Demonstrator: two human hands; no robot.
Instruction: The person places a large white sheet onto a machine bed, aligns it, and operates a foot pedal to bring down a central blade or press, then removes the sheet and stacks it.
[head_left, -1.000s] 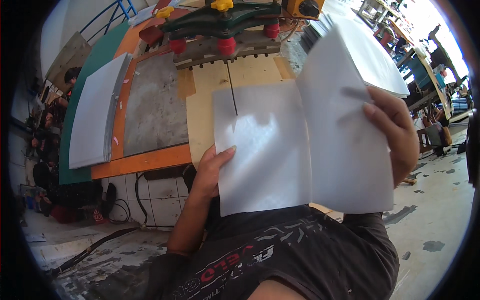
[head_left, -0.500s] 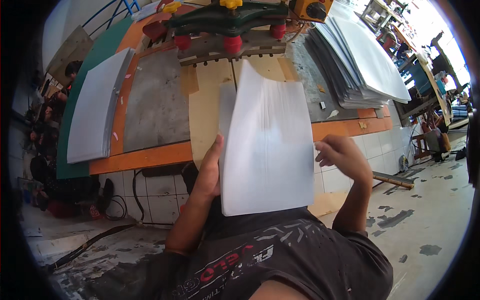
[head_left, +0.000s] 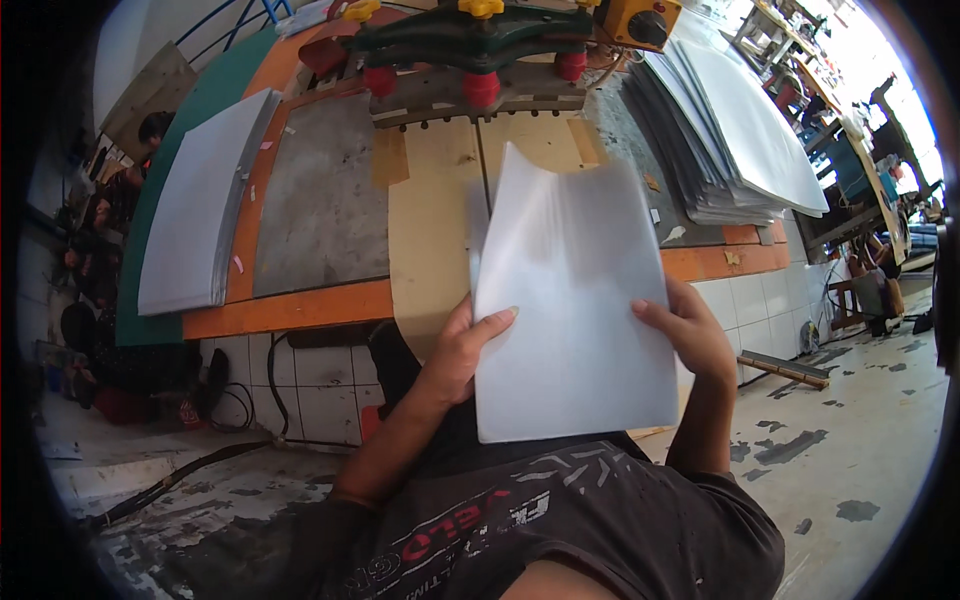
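A bundle of white sheets point(head_left: 570, 300) stands upright in front of my chest, its top edge slightly bowed. My left hand point(head_left: 468, 345) grips its left edge, thumb across the front. My right hand point(head_left: 690, 335) holds the right edge, fingers curled over the front. Behind the bundle lies a tan board point(head_left: 440, 220) on the workbench point(head_left: 290, 305), under a green press with red knobs point(head_left: 470, 45).
A stack of white sheets point(head_left: 195, 205) rests on the bench's left side, and a taller fanned stack point(head_left: 730, 130) on the right. A yellow control box point(head_left: 640, 20) sits by the press. White tiles front the bench; cables lie on the stained floor. Another person crouches far left point(head_left: 120, 180).
My right hand brought its raised sheets down and left onto the ones in my left hand. Both hands now hold one closed bundle.
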